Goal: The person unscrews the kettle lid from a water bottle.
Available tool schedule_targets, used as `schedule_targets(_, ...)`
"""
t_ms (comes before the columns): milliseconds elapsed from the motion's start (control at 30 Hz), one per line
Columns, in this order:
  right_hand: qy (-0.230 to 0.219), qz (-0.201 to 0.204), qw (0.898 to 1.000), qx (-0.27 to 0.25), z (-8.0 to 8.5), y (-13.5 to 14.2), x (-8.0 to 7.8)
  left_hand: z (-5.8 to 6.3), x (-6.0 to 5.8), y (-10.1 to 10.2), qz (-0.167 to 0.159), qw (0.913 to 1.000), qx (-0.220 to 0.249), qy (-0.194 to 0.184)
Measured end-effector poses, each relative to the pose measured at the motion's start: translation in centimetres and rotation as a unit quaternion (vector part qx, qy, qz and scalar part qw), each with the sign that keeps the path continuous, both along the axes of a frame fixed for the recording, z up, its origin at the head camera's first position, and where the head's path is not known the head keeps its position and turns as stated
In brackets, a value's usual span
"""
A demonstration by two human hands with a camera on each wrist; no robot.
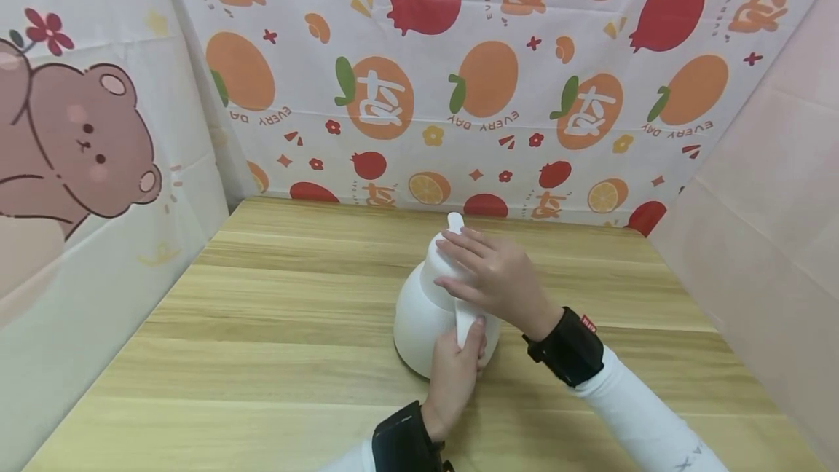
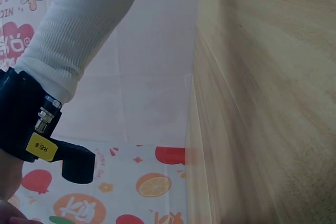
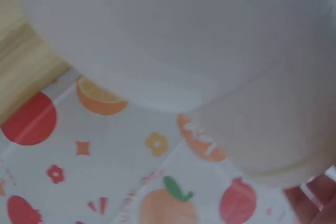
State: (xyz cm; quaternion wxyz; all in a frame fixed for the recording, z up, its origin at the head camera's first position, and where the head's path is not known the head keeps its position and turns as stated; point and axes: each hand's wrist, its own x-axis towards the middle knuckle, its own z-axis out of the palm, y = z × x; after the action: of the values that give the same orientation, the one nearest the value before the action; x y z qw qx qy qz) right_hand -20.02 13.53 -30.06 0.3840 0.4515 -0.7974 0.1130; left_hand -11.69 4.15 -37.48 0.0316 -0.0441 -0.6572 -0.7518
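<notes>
A smooth white jug (image 1: pixel 419 323) with a round belly, a narrower neck and an upright handle stands on the light wood-grain tabletop (image 1: pixel 275 341), a little right of the middle in the head view. Its pale handle (image 1: pixel 465 317) faces the person, and the left hand (image 1: pixel 452 377) is clamped round the lower part of it, the thumb lying up along the near face. The right hand (image 1: pixel 498 279) lies over the neck and top from the right side, its fingers stretched out and touching the white surface, just above the left hand and apart from it. A small, rounded white tab (image 1: pixel 455 221) sticks out past the fingertips at the far side of the top. Both wrists wear thick black bands, the right one (image 1: pixel 566 347) with a small red tag, over white sleeves (image 1: pixel 645 410). The right wrist view is filled by the jug's belly and neck up close, with blurred fingers at the edge. Behind the tabletop hangs a white cloth printed with oranges and red fruit (image 1: pixel 432 86); on the left is a pale cloth with a brown cartoon bear (image 1: pixel 92 137), and on the right a plain, pale pinkish cloth (image 1: pixel 767 231).
</notes>
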Motion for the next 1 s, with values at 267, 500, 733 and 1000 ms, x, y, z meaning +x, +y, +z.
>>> schedule_targets(267, -0.005, -0.056, 0.998, -0.010, -0.2, -0.8, 0.7, 0.1, 0.2, 0.0, 0.004, 0.9999, 0.017, -0.003)
schedule_targets(500, -0.054, 0.019, 0.998, -0.002, 0.0, 0.3, -0.1, 0.4, 0.4, -0.2, 0.001, 0.9998, 0.021, -0.002)
schedule_targets(733, -0.146, 0.093, 0.985, 0.007, 0.2, 2.0, -0.9, 0.4, 0.5, -0.2, -0.001, 0.9997, 0.023, 0.000)
schedule_targets(1000, -0.232, 0.135, 0.963, 0.013, 0.3, 3.5, -1.5, 0.1, 0.4, 0.0, 0.004, 1.0000, 0.001, -0.006)
